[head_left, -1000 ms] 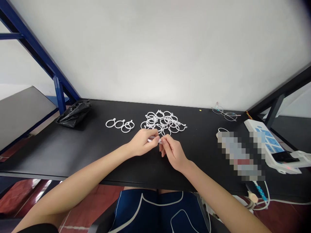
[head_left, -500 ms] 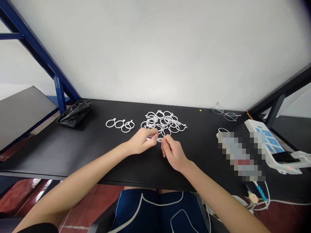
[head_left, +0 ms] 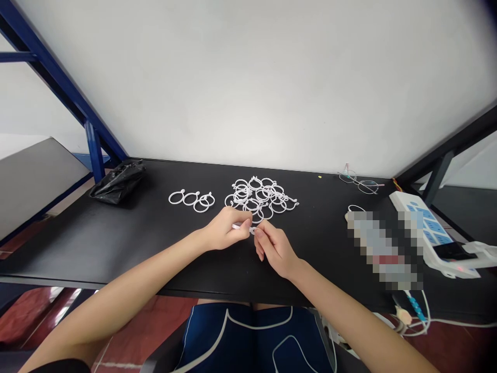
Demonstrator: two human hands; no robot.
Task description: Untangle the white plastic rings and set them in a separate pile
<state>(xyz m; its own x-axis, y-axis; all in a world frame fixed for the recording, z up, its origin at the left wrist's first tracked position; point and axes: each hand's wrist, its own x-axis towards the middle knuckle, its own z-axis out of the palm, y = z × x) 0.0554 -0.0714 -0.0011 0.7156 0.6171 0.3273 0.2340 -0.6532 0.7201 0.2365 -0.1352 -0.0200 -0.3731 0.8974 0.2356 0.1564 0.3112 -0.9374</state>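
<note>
At a white ring (head_left: 235, 226) — left hand (head_left: 228, 229), right hand (head_left: 277, 248) curled close

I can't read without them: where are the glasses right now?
In the head view, the glasses lie on the right, toward the back of the black desk, just left of the power strip.

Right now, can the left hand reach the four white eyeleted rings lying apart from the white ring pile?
Likely yes: the left hand is near the four white eyeleted rings, with nothing visible between. But it pinches another white ring, which may hinder grasping.
</note>
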